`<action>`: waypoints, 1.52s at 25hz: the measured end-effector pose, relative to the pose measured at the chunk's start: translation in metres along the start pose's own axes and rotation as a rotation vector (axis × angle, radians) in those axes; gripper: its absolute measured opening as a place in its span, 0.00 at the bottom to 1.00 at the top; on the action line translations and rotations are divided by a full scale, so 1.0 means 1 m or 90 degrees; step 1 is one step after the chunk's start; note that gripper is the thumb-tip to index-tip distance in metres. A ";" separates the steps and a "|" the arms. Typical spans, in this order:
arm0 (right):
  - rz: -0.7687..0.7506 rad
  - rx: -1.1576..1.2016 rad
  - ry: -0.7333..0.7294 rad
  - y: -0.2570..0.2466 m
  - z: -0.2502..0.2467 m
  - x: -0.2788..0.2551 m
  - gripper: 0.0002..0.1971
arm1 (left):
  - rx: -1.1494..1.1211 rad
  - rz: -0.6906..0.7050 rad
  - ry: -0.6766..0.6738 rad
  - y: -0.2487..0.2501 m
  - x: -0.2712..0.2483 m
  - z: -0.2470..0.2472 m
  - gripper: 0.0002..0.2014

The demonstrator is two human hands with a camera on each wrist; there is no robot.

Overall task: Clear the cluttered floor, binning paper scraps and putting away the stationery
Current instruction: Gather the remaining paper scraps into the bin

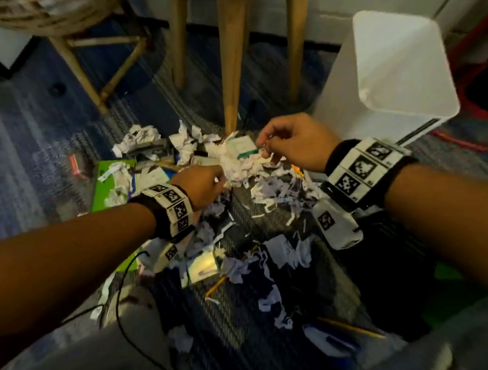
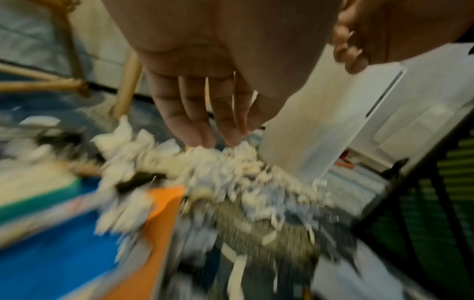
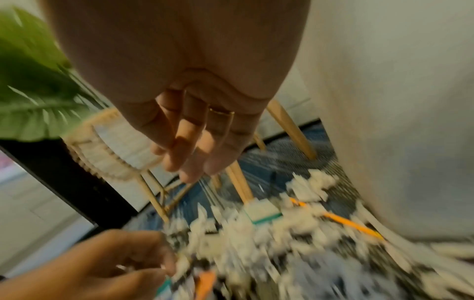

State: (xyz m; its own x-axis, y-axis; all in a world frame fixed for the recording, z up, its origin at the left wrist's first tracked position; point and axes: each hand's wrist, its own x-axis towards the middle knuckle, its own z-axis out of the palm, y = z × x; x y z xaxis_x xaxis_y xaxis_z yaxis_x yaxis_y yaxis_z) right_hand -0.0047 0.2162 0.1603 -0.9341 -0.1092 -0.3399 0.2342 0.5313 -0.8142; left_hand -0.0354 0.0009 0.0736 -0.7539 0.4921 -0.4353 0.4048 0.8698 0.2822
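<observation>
Both forearms stretched out from the person crouched over the mess, each wrist wrapped in a band of black-and-white markers. Beyond them the biggest thing was the white bin, standing just right of the heap with its mouth tipped toward the person. Wooden chair legs rose behind the pile. A green folder lay flat at the left edge of the clutter, with crumpled bits on top of it. The paper scraps covered the striped carpet between the two hands and trailed back toward the person's knees: torn strips and crushed balls, with a yellow pencil lying among them closer in. The left hand was down at the near edge of the heap, fingers reaching fairly straight onto the scraps; whether they had hold of any I could not tell. The right hand hovered above the far side, fingers loosely bent, and seemed to grip nothing. Such paper looked weightless and soft, likely to slip out between fingers, so a scooping gather from both sides would probably suit better than pinching. The pencil, being stiff, would lift easily by its middle.
</observation>
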 end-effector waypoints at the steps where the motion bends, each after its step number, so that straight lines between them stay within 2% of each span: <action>1: 0.020 -0.009 -0.010 0.018 0.017 0.003 0.14 | 0.004 0.006 -0.041 -0.008 -0.009 0.015 0.12; 4: 0.081 -0.054 -0.074 0.066 0.062 0.004 0.12 | 0.034 0.066 -0.173 -0.009 -0.037 0.069 0.12; 7: 0.124 -0.135 -0.148 0.100 0.091 -0.006 0.08 | 0.074 0.247 -0.132 0.011 -0.055 0.129 0.24; 8: 0.150 -0.166 -0.152 0.113 0.097 -0.010 0.09 | 0.119 0.264 -0.177 0.019 -0.058 0.145 0.29; 10: 0.216 -0.251 -0.162 0.142 0.105 -0.023 0.17 | 0.214 0.255 -0.266 0.033 -0.059 0.167 0.36; 12: 0.265 -0.332 -0.202 0.174 0.110 -0.037 0.35 | 0.243 0.256 -0.271 0.041 -0.055 0.176 0.37; 14: 0.297 -0.367 -0.226 0.200 0.117 -0.054 0.51 | 0.243 0.246 -0.266 0.037 -0.049 0.184 0.33; 17: 0.344 -0.342 -0.246 0.218 0.135 -0.076 0.57 | 0.278 0.242 -0.276 0.022 -0.046 0.183 0.26; 21: 0.294 -0.322 -0.221 0.219 0.164 -0.079 0.61 | 0.266 0.222 -0.304 0.014 -0.043 0.182 0.22; 26: 0.259 -0.407 -0.262 0.208 0.181 -0.073 0.51 | 0.192 0.182 -0.310 0.017 -0.037 0.182 0.17; 28: 0.251 -0.436 -0.271 0.210 0.182 -0.066 0.41 | 0.143 0.154 -0.320 0.024 -0.032 0.179 0.17; 30: 0.232 -0.447 -0.270 0.210 0.177 -0.057 0.27 | 0.103 0.138 -0.310 0.032 -0.026 0.171 0.16; 32: 0.203 -0.432 -0.229 0.206 0.159 -0.046 0.14 | 0.057 0.129 -0.273 0.038 -0.019 0.158 0.16; 33: 0.190 -0.422 -0.206 0.201 0.146 -0.040 0.11 | 0.018 0.118 -0.239 0.039 -0.015 0.150 0.16; 36: 0.139 -0.417 -0.171 0.179 0.098 -0.021 0.10 | -0.130 0.030 -0.105 0.036 -0.003 0.125 0.12; 38: 0.134 -0.413 -0.184 0.156 0.066 -0.010 0.10 | -0.158 -0.008 -0.061 0.036 0.006 0.106 0.10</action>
State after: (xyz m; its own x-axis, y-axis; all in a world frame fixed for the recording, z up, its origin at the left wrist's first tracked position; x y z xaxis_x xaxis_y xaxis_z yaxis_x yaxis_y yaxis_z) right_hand 0.0592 0.2443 0.0055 -0.7580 -0.1190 -0.6413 0.1111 0.9453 -0.3067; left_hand 0.0296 0.0387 -0.0092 -0.7014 0.4925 -0.5153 0.2472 0.8461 0.4721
